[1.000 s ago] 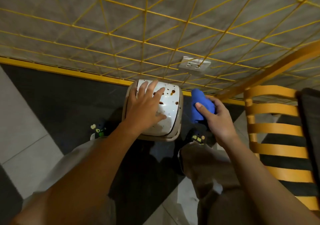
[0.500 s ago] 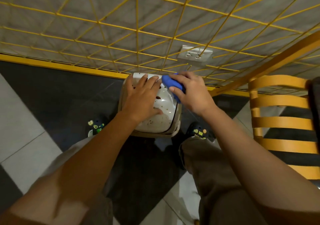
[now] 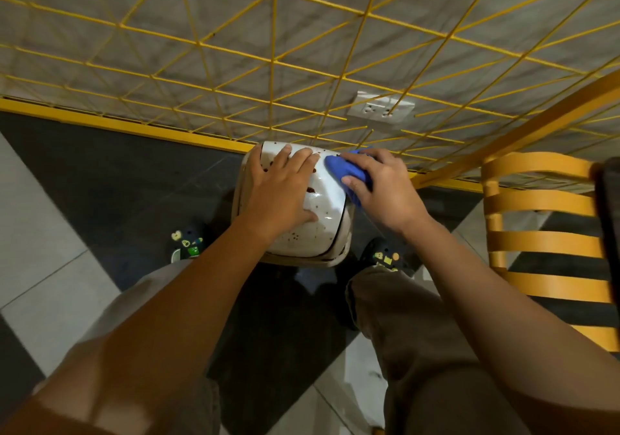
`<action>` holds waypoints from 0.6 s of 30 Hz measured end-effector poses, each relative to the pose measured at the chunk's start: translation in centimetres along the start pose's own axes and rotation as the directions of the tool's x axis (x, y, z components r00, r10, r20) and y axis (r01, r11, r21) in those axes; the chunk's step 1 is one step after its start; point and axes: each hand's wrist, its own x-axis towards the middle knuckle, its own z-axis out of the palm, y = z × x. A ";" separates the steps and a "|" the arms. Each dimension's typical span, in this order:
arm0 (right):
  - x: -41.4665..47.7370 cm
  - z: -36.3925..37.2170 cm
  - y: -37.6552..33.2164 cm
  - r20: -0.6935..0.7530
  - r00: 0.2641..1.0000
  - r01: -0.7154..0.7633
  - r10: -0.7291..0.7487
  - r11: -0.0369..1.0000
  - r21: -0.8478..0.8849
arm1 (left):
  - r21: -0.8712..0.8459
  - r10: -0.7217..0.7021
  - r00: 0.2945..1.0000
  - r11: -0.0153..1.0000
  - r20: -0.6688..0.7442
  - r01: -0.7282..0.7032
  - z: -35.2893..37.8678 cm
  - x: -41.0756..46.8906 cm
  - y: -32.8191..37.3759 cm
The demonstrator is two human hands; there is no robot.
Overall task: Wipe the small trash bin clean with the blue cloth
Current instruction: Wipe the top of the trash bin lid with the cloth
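Clearly bin (image 3: pixel 325 230) stands upright, axis vertical.

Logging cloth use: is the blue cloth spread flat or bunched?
Bunched: the blue cloth is a wad gripped by the right hand against the trash bin.

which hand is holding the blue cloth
The right hand grips the blue cloth; the left hand lies flat on the trash bin, holding nothing.

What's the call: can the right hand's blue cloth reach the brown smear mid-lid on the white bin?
Probably yes: right hand presses the blue cloth on the small white trash bin; the brown smear lies bare beside the left hand.
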 end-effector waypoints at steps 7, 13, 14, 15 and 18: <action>-5.2 1.4 0.2 0.138 0.975 0.191 -0.171 0.971 -0.145 | -0.049 0.017 0.999 0.999 -0.035 -0.018 0.3 0.0 -0.2; -2.9 0.4 0.5 0.098 0.981 0.179 -0.166 0.972 -0.153 | -0.045 0.017 1.000 0.999 -0.011 -0.018 0.4 0.2 -0.3; -2.2 0.2 0.4 0.073 0.988 0.145 -0.136 0.980 -0.137 | -0.042 0.016 1.000 0.999 -0.005 -0.016 0.4 0.2 -0.3; -1.5 0.1 0.3 0.059 0.993 0.113 -0.106 0.985 -0.130 | -0.039 0.015 1.000 0.999 -0.001 -0.015 0.4 0.1 -0.3; -1.3 0.3 -0.2 0.061 0.995 0.090 -0.081 0.984 -0.156 | -0.048 0.020 1.000 0.999 0.005 -0.019 0.3 0.1 -0.3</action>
